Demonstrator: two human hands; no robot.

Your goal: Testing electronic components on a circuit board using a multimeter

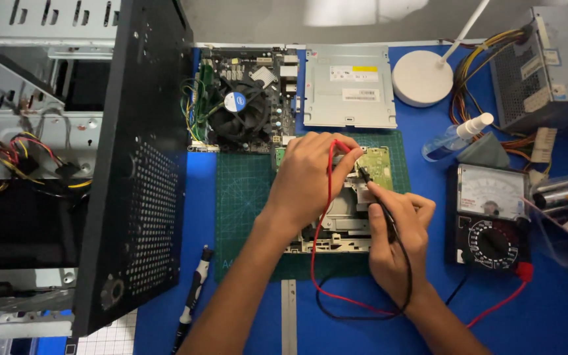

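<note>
The right hand (pixel 399 240) holds a black test probe (pixel 371 186) like a pen, fingers closed tight around it, and the tip touches the green circuit board (pixel 377 165) of an opened disc drive (pixel 336 220). The left hand (pixel 310 174) rests on the same drive, just left of the board; its fingers are curled over a red test lead (pixel 321 223), but how the probe end is held I cannot tell, because the hand hides it. The red and the black lead loop down past the wrists and run to an analog multimeter (pixel 492 217), which lies to the right of the hands.

The drive sits on a green cutting mat (pixel 248 190), and the mat lies on a blue table (pixel 547 309). Behind the mat there are a motherboard (pixel 241 98) with a round cooling fan and a closed grey optical drive (pixel 348 85). A white lamp base (pixel 419 77), a small spray bottle (pixel 458 137) and a power supply unit (pixel 550 66) with coloured cables are at the far right. An open black computer case (pixel 126 164) stands at the left, and a screwdriver (pixel 192 296) lies beside it.
</note>
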